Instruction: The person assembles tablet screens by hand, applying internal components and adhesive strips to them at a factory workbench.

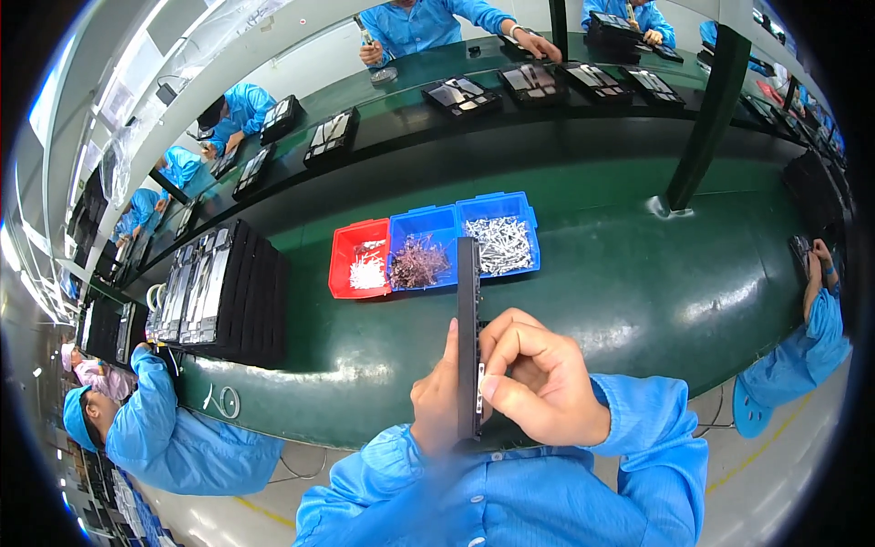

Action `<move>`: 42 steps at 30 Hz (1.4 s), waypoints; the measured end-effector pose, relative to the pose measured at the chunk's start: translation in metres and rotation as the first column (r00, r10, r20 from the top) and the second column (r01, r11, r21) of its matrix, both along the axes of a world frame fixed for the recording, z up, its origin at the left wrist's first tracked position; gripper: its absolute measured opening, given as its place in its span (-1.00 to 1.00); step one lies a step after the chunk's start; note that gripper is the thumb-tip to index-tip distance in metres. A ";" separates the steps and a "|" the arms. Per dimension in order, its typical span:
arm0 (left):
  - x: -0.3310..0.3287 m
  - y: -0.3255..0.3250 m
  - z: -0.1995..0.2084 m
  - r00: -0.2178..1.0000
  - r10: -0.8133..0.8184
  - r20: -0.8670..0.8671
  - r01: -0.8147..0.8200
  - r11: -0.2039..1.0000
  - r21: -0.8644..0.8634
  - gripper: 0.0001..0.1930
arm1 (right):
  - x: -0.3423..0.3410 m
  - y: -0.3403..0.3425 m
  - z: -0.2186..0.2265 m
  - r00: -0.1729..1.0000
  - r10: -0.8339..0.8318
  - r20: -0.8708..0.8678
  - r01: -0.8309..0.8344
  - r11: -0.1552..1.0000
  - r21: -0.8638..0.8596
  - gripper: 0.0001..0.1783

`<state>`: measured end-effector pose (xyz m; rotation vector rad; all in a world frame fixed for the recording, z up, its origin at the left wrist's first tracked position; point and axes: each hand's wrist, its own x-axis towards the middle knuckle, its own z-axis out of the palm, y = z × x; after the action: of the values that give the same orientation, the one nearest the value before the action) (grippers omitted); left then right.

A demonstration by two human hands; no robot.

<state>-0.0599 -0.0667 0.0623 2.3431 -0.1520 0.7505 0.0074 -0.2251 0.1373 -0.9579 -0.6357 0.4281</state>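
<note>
My left hand [436, 397] grips a flat black tray-like panel [468, 319], held upright and seen edge-on above the table's near edge. The fingers of my right hand [547, 383] are pinched together at the panel's right-hand face. Beside the thumb shows a small silvery-white strip [480, 387] on that face; whether my fingers hold it or only press on it is hard to see. Past the panel stand a red bin [343, 264] with small white parts, a blue bin [422, 221] with brownish thin parts, and another blue bin [533, 239] with many silvery-white parts.
A tall stack of black trays [260, 301] stands at the left. Near it lies a thin white cable loop [228, 402]. A dark post [706, 128] rises from the green table [629, 264] at right. Beyond, a raised conveyor [383, 150] carries black trays; several co-workers in blue sit around.
</note>
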 end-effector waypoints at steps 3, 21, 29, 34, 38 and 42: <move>-0.001 -0.001 -0.004 1.000 0.017 -0.004 -0.017 1.000 -0.010 -0.27 | 0.000 0.000 0.000 1.000 0.013 -0.014 -0.013 1.000 0.007 -0.91; 0.005 -0.004 -0.002 0.998 0.009 0.057 -0.010 1.000 0.015 -0.26 | 0.004 -0.002 -0.001 1.000 0.001 0.006 -0.001 1.000 -0.011 -0.89; 0.006 -0.004 -0.001 0.996 -0.028 0.087 0.030 0.999 -0.012 -0.26 | 0.001 -0.002 -0.003 1.000 -0.020 0.016 0.020 1.000 -0.010 -0.90; 0.008 -0.006 0.005 0.999 0.004 0.054 -0.002 1.000 -0.029 -0.28 | 0.006 -0.001 -0.002 1.000 -0.015 0.022 0.015 1.000 -0.015 -0.91; 0.008 -0.004 -0.005 0.999 0.013 0.050 -0.012 1.000 -0.014 -0.25 | 0.010 -0.002 0.000 0.993 0.025 -0.116 -0.024 1.000 0.008 -0.85; 0.008 -0.004 0.000 0.997 -0.008 0.077 0.007 1.000 0.012 -0.25 | 0.011 -0.003 -0.002 0.990 0.039 -0.138 -0.040 0.999 -0.006 -0.85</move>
<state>-0.0522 -0.0704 0.0619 2.3246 -0.1996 0.8384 0.0180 -0.2276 0.1352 -0.9163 -0.5280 0.5278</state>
